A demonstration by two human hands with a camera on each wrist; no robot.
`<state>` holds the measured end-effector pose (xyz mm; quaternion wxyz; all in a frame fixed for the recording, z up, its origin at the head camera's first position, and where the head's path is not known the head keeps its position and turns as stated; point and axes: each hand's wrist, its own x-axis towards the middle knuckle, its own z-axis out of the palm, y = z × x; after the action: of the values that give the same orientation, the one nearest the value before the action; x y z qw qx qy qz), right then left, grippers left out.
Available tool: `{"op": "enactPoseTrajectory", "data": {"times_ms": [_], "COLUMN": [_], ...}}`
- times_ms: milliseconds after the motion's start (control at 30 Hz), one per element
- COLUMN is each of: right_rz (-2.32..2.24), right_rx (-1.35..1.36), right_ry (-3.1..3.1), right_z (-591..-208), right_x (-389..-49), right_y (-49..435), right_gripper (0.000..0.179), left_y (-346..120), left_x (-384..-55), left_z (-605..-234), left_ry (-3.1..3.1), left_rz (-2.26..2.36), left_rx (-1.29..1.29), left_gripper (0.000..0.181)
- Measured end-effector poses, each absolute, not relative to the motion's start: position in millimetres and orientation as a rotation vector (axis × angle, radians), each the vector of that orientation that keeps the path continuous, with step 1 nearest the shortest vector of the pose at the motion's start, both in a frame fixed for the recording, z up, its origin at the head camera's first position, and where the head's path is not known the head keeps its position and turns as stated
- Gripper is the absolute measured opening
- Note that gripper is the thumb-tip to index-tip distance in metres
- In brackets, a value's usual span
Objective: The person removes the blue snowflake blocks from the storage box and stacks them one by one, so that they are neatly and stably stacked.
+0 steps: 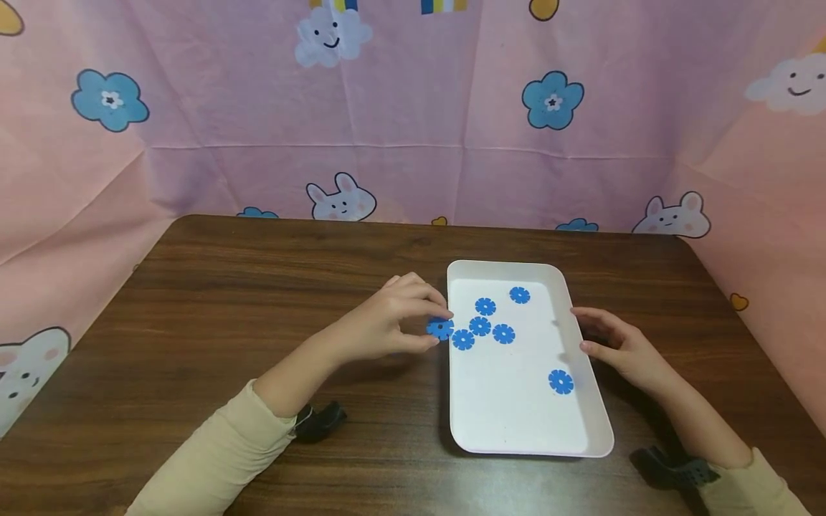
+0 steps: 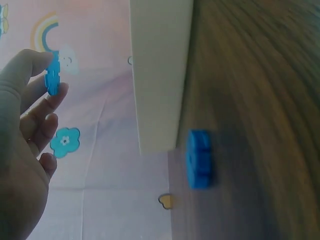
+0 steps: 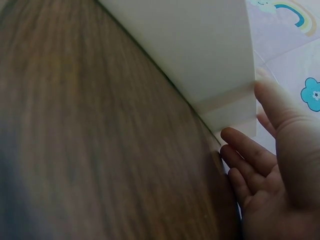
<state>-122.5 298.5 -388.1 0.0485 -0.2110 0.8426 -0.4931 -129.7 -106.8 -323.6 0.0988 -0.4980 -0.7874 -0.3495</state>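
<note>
A blue notched disc (image 1: 441,329) is pinched between the thumb and fingers of my left hand (image 1: 396,315), over the tray's left rim. The left wrist view shows this held disc (image 2: 52,75) edge-on. Lower there, another blue disc (image 2: 199,159) stands out against the tabletop beside the tray wall; the head view does not show it. Several blue discs (image 1: 480,326) lie inside the white tray (image 1: 510,423). At its right side, my right hand (image 1: 622,351) touches the rim with thumb and fingertips, fingers loosely extended along the outer wall (image 3: 220,50).
The tray sits on a dark wood table (image 1: 258,272), right of its middle. Behind and at the sides hangs a pink patterned cloth (image 1: 413,107). A dark wrist strap (image 1: 319,421) shows at the left wrist, another strap (image 1: 674,469) at the right.
</note>
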Motion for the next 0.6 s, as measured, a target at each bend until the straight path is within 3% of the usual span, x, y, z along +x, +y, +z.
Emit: {"op": "enactPoseTrajectory", "data": {"times_ms": [600], "right_rz": [-1.494], "right_rx": [-0.644], "right_ry": [2.585], "right_z": [-389], "right_x": [-122], "right_y": [299], "right_gripper": [0.049], "left_y": [-147], "left_x": [-130], "left_z": [-344], "left_ry": [-2.437], "left_rz": [-1.069], "left_rx": [-1.369], "left_gripper": [0.025]}}
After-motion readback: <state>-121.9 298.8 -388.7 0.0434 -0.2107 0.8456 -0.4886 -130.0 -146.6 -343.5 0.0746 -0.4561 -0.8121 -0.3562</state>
